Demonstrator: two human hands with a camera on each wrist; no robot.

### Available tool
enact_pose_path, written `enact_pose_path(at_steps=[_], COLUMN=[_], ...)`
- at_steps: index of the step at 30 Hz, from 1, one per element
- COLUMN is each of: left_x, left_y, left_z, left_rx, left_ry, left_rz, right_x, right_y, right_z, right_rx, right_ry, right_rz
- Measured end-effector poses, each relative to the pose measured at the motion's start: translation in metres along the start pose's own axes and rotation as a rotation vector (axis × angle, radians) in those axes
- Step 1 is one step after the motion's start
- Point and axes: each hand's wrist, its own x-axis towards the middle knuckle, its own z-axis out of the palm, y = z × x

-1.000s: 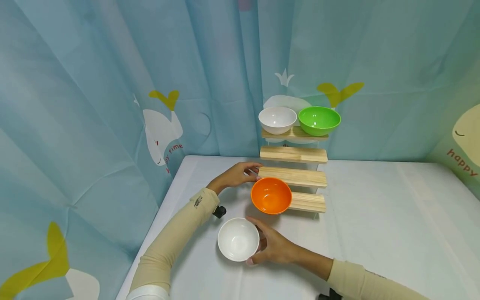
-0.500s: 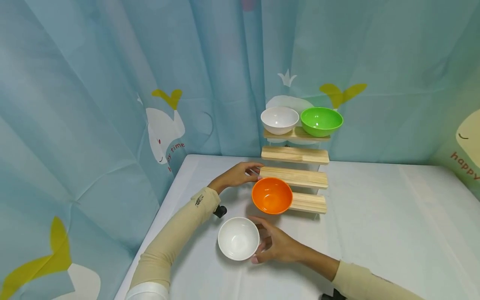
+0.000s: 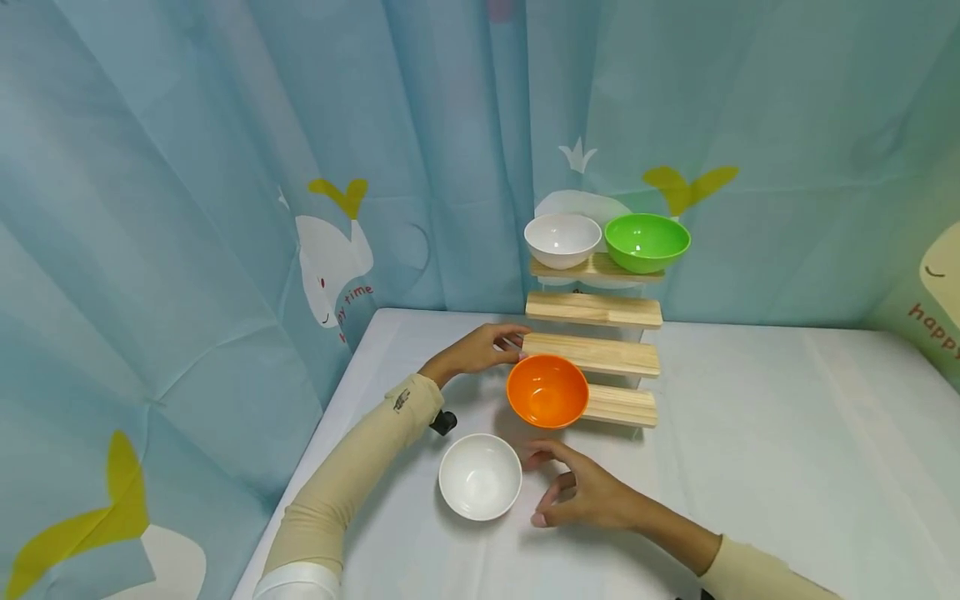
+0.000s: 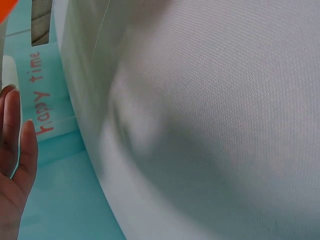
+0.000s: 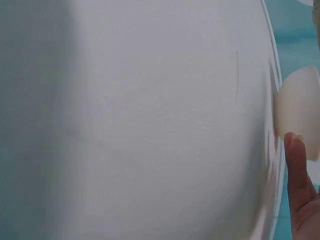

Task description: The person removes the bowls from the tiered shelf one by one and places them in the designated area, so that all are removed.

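My left hand (image 3: 478, 348) is at the left end of the third wooden plank (image 3: 592, 355) of a tiered stand, fingers relaxed, and whether the fingertips touch it I cannot tell. Just in front of it, an orange bowl (image 3: 547, 392) covers the left part of the lowest plank (image 3: 621, 406). A white bowl (image 3: 480, 477) stands upright on the table. To its right is my right hand (image 3: 588, 492), thumb and fingers spread apart, holding nothing. In the right wrist view the white bowl (image 5: 299, 110) appears beyond the fingertips (image 5: 295, 142).
On the stand's top plank (image 3: 600, 267) sit another white bowl (image 3: 562, 242) at left and a green bowl (image 3: 647, 243) at right. A white cloth covers the table (image 3: 780, 467). Blue curtains (image 3: 465, 150) with whale prints hang behind and at the left.
My right hand has let go of the white bowl and moved a little to the right. The bowl stays in place on the table. My left hand has barely moved.
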Motion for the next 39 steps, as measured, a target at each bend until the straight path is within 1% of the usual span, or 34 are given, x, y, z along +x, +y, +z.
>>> enact_pose_path(at_steps=[4, 7, 11, 15, 18, 22, 25, 27, 30, 34, 39], left_x=[0.000, -0.001, -0.001, -0.003, -0.004, -0.003, -0.002, -0.002, -0.002, -0.002, -0.002], left_y=[0.001, 0.003, 0.004, 0.005, 0.004, 0.003, 0.003, 0.002, 0.001, 0.002, 0.004], left_z=[0.000, 0.000, 0.000, 0.001, 0.001, 0.002, 0.002, 0.002, 0.002, 0.002, 0.003], left_rx=[0.001, 0.006, 0.000, -0.004, -0.006, -0.006, -0.004, -0.004, -0.002, -0.011, -0.024], left_ry=[-0.001, -0.003, -0.002, 0.001, -0.004, -0.002, 0.001, 0.000, -0.005, -0.009, -0.008], left_rz=[-0.007, -0.013, -0.007, -0.008, -0.013, -0.010, -0.005, -0.007, -0.012, -0.016, -0.020], right_x=[-0.010, -0.018, -0.025, -0.031, -0.033, -0.033, -0.031, -0.029, -0.026, -0.023, -0.018], right_y=[-0.005, -0.009, -0.018, -0.028, -0.033, -0.036, -0.037, -0.036, -0.035, -0.030, -0.026], right_z=[-0.006, -0.010, -0.017, -0.023, -0.029, -0.042, -0.052, -0.057, -0.064, -0.070, -0.073], right_rx=[-0.021, -0.047, -0.092, -0.136, -0.153, -0.177, -0.175, -0.165, -0.156, -0.170, -0.167], right_ry=[0.008, 0.040, 0.115, 0.207, 0.284, 0.383, 0.445, 0.468, 0.479, 0.467, 0.430], right_rz=[-0.016, -0.047, -0.061, -0.072, -0.118, -0.204, -0.225, -0.213, -0.180, -0.128, -0.071])
